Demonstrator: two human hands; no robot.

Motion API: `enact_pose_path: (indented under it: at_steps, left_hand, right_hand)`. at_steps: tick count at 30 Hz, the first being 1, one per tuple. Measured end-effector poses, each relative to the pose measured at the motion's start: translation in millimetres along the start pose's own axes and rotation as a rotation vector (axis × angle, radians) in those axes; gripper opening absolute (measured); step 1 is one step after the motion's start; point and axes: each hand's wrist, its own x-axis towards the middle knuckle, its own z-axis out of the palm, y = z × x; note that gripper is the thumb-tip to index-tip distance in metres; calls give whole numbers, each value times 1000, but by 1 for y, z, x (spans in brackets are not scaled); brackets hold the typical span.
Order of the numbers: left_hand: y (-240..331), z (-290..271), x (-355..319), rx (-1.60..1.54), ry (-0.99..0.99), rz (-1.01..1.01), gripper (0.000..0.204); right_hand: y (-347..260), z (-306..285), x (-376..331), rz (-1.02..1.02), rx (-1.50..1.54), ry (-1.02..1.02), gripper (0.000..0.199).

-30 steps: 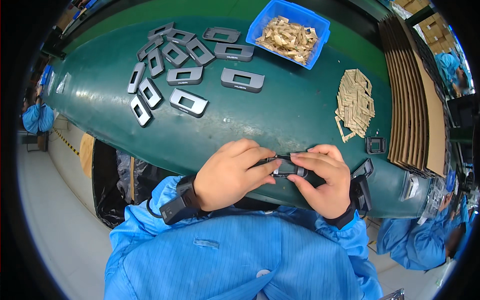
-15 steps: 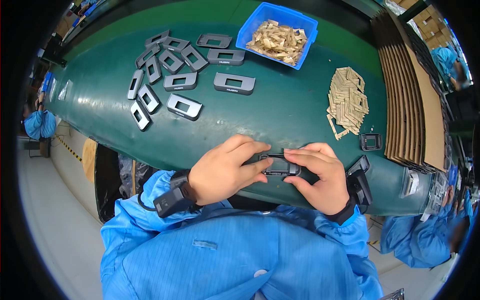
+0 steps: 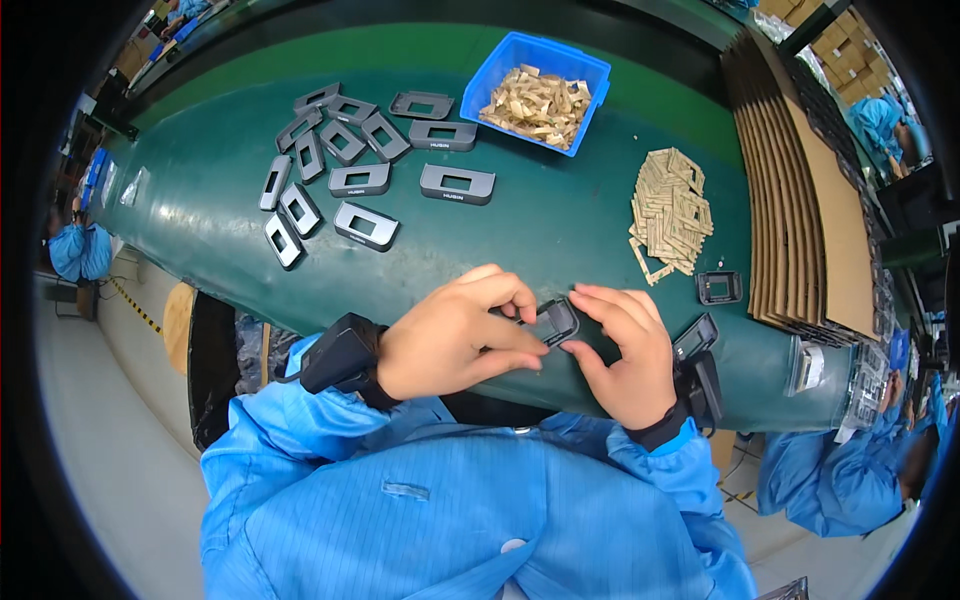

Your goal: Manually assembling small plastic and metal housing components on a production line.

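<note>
A small dark rectangular frame (image 3: 560, 326) with a wide window sits slantwise between my two hands near the table's front edge. My left hand (image 3: 462, 335) is closed on its left end, thumb below and fingers above, hiding that end. Around the right end curves my right hand (image 3: 632, 358), its thumb and fingers apart; the thumb tip is close to the frame's lower corner, and whether it touches I cannot tell. Right of that hand lies a similar dark frame (image 3: 694, 338), partly behind my wrist device. Another dark frame (image 3: 719, 288) rests a little farther back.
Several grey housings (image 3: 457, 184) with windows are spread over the green table (image 3: 430, 240) at the far left. A blue bin (image 3: 535, 48) of tan strips stands at the back. Thin tan frames (image 3: 672, 215) are piled at the right, beside upright cardboard dividers (image 3: 800, 200).
The dark frame has gone from lying level to slanted, its right end higher. My left fingers have curled around its left end, and my right hand has loosened from it. The view has shifted slightly.
</note>
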Motion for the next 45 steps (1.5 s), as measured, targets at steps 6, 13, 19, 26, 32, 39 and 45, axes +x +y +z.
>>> enact_pose_path:
  at_steps: [6,13,19,26,32,39,45]
  left_hand:
    - [0,23,16,405,313,-266,8]
    - [-4,38,25,491,251,-347,10]
    - [-6,46,28,620,242,-240,16]
    - [6,40,24,599,213,-171,16]
    - [43,27,3,554,159,-155,44]
    - [8,-14,66,641,205,-100,45]
    - [-8,-5,75,676,139,-147,44]
  right_hand:
    - [-5,14,-18,363,179,118,12]
    - [-12,18,-8,399,122,78,21]
    - [-7,12,5,388,93,-13,24]
    - [-14,20,-15,266,11,121,23]
    - [-11,-82,-10,113,-263,296,7]
    - [84,-102,62,-87,-645,224,16]
    - [109,-80,66,57,-533,126,6]
